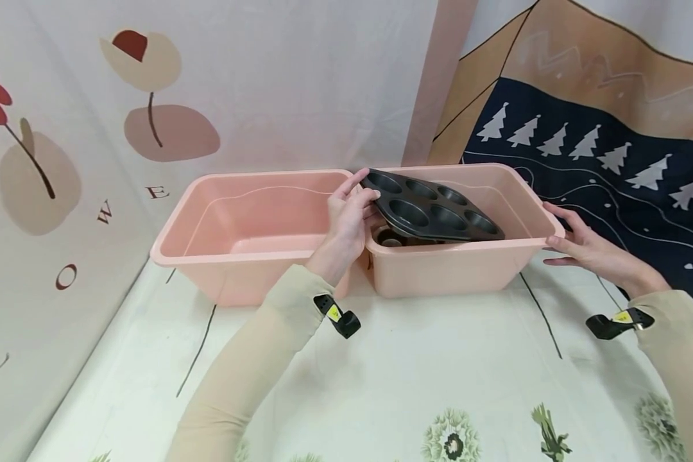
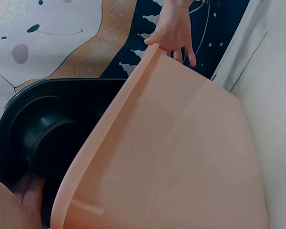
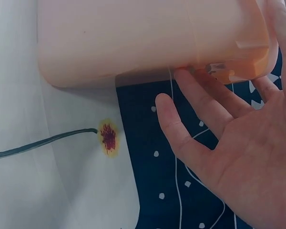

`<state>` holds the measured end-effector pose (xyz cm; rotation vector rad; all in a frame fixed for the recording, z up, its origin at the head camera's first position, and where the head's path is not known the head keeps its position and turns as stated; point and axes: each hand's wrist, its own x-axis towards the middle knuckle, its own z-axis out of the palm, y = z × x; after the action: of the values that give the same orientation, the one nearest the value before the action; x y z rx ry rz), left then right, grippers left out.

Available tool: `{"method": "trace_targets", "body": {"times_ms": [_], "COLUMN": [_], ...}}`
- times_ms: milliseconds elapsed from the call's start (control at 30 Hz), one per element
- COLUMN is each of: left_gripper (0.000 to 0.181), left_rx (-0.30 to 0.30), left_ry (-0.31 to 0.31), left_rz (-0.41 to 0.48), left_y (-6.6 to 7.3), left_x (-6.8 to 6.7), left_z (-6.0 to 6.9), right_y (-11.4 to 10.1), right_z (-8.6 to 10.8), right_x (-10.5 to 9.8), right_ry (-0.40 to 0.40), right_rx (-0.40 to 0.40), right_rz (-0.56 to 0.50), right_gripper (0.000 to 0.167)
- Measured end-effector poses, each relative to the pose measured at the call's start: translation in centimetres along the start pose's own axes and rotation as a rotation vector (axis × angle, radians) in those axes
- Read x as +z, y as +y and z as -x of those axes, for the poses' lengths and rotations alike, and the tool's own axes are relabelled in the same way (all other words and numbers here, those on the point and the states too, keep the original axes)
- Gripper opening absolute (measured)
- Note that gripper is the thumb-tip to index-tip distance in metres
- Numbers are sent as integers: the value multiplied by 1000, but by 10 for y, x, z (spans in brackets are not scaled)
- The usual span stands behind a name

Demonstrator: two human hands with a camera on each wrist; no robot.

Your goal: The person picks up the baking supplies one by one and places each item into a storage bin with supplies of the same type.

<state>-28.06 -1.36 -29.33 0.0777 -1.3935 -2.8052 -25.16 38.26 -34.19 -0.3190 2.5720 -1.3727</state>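
A dark muffin tin (image 1: pixel 430 208) lies tilted across the right pink bin (image 1: pixel 439 273), its left end raised and its lower right edge at the near rim. My left hand (image 1: pixel 346 221) pinches the raised end, thumb on top and fingers beneath; the left wrist view shows a dark cup (image 2: pixel 50 136) of the tin beside those fingers. Under it in the bin sits another dark item with a round hollow (image 1: pixel 389 237), mostly hidden. My right hand (image 1: pixel 597 253) touches the bin's right end, its fingers (image 3: pixel 200 98) extended by the outer wall.
A second pink bin (image 1: pixel 237 282) stands just left of the first; its visible floor is bare. Both stand on a pale flower-printed cloth (image 1: pixel 381 372). Behind them hangs a printed curtain (image 1: pixel 300 83), with a dark tree-patterned part (image 1: pixel 577 167) at right.
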Motion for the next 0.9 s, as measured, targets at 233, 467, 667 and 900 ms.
{"method": "trace_targets", "body": {"times_ms": [233, 467, 667, 900], "left_gripper": [55, 53, 51, 46], "left_rx": [-32, -40, -13, 29], "left_ry": [-27, -1, -10, 15], "left_rz": [-32, -78, -158, -209], "left_y": [-7, -13, -15, -19], "left_x": [6, 10, 19, 28], "left_z": [-2, -9, -17, -24], "right_y": [2, 2, 2, 2], "right_z": [1, 0, 0, -1], "right_x": [4, 3, 0, 1], "right_ry": [-1, -11, 1, -7], "right_rx": [14, 15, 20, 26], "right_rz": [-14, -26, -6, -10], "right_gripper": [70, 70, 70, 71]}}
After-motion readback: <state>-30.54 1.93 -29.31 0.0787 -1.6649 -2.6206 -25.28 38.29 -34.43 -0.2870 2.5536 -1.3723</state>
